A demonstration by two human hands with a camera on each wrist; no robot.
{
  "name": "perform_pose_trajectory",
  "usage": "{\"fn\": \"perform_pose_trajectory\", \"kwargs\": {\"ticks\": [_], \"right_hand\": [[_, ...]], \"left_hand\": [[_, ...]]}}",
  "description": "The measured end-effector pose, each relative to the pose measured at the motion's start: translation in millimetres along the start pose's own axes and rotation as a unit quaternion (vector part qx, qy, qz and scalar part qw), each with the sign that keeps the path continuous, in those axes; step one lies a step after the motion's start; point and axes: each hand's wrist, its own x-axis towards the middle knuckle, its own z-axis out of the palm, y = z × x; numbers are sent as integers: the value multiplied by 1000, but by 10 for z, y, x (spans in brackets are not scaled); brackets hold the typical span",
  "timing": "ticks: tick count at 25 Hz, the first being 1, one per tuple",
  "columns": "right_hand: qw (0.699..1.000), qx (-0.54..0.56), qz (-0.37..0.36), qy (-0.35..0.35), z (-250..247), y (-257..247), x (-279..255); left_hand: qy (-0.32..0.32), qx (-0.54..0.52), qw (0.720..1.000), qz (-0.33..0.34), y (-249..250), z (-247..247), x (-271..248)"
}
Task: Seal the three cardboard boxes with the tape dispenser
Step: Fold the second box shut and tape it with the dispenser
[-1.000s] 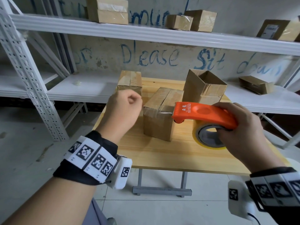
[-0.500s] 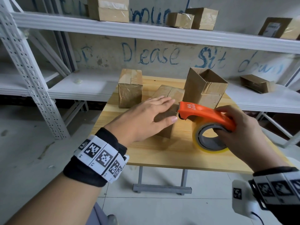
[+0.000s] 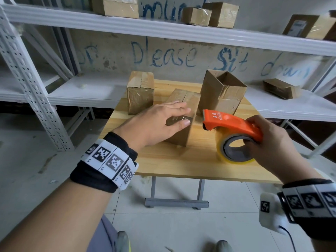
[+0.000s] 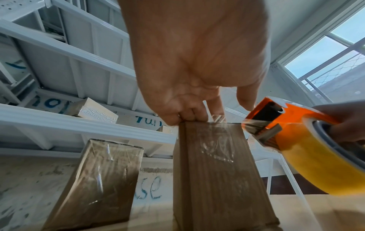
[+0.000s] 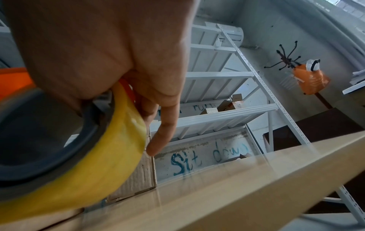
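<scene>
Three cardboard boxes stand on the wooden table (image 3: 163, 160). The left box (image 3: 141, 91) (image 4: 102, 179) is closed and wrapped in clear tape. My left hand (image 3: 179, 113) (image 4: 193, 62) lies flat on top of the middle box (image 3: 181, 135) (image 4: 213, 171), thumb pressed on its taped near face. The right box (image 3: 221, 91) (image 5: 138, 176) stands behind with its flaps up. My right hand (image 3: 261, 137) (image 5: 98, 46) grips the orange tape dispenser (image 3: 231, 122) (image 4: 292, 118) with its yellow roll (image 5: 110, 156), just right of the middle box. A thin strand of clear tape (image 4: 237, 123) runs from the box's top edge to the dispenser's mouth.
White metal shelving (image 3: 163, 30) runs behind and to the left of the table, with several more boxes (image 3: 196, 15) on it. One flat box (image 3: 280, 88) lies on the lower shelf at the right. The table's near edge (image 5: 217, 195) is close to my right wrist.
My left hand has opened from a fist near the left box and come down flat on the middle box. The dispenser has drawn off the box's top to its right side.
</scene>
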Motion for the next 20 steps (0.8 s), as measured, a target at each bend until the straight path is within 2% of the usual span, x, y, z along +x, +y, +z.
{"fn": "perform_pose_trajectory", "kwargs": {"ticks": [5,12,16,20], "right_hand": [[1000,1,-10,9,-21,30,8],[999,-21,7,-32,-63,59,12],[1000,-27,4,-11,-94,65,21],[999,-16,22,-24,-98,84,-23]], "left_hand": [[-6,-8,1000,-5,-29,-22,-12],[-6,-12,1000,-21,0,-45,-33],[-13,-25,999,-31,-21,-52,-37],[-11,-18,999,-34,-18,-61,-24]]}}
